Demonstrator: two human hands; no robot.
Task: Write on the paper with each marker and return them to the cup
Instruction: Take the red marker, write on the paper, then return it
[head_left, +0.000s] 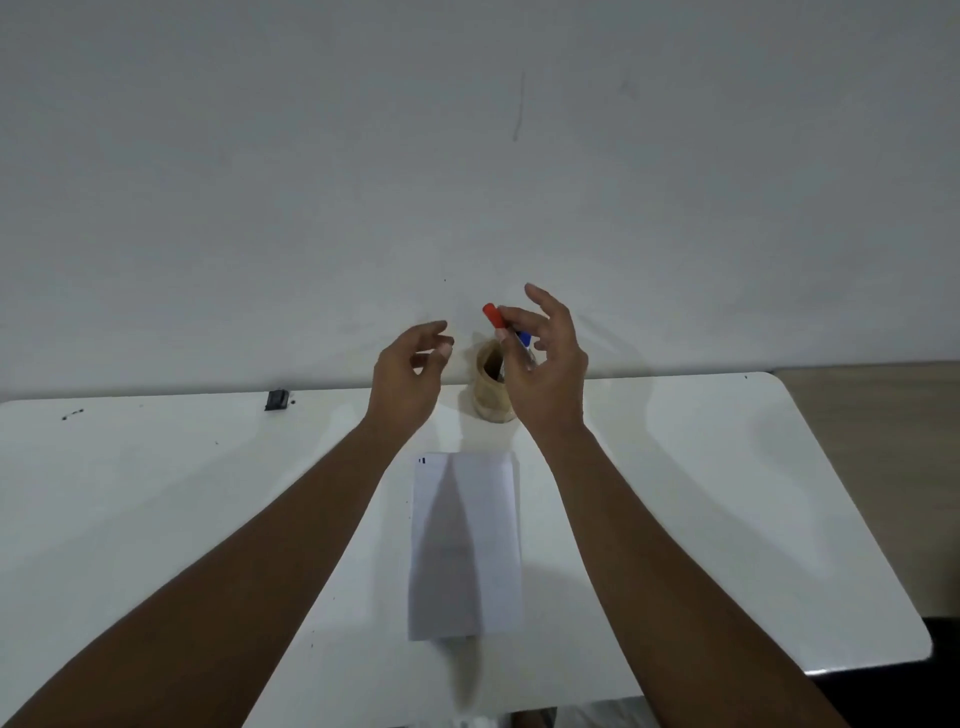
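Markers: two visible, both at the right hand, above the cup. Red-capped marker pinched between thumb and forefinger of that hand, cap end tilted up and to the left, barrel running down toward the cup mouth. Blue-capped marker shows just behind the same fingers, mostly hidden; cannot tell whether it is gripped or standing in the cup. Remaining fingers of the right hand spread wide and raised. Cup is tan, semi-transparent, upright on the white table near its far edge, close to the wall; the right hand partly covers its right side. Left hand hovers just left of the cup, apart from it, fingers curled loosely toward the thumb with a gap between them, holding nothing. Paper lies flat on the table nearer the person, between the two forearms, its far edge near the cup base but not touching. Small blue mark at the paper's far left corner; rest of the sheet looks blank. Small dark object at the far table edge, well left of the hands; too small to identify.
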